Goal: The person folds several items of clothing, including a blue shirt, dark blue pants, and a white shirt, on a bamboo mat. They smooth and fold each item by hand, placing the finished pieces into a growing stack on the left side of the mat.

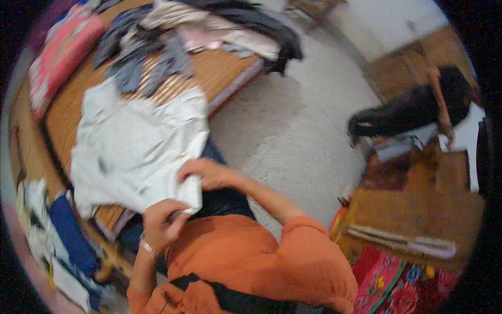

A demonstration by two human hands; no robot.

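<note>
A white shirt (138,149) lies spread over the near part of a bed-like surface with a brown striped cover (219,76). A small dark mark shows on its left half. The shirt's near right corner comes off the edge toward my lap. My left hand (161,222), with a pale band at the wrist, pinches this corner at its lower edge. A little farther off and to the right, my right hand (206,174) has its fingers curled over the same shirt's right edge. Both thumbs and fingertips are partly hidden by cloth and blur.
Rumpled dark, grey and pink clothes (204,26) are heaped at the far end. A red patterned bundle (68,57) lies far left, more folded clothes (63,235) near left. At right, a person in black (408,107) is beside wooden furniture (418,193); flowered red cloth (397,282) lies nearer.
</note>
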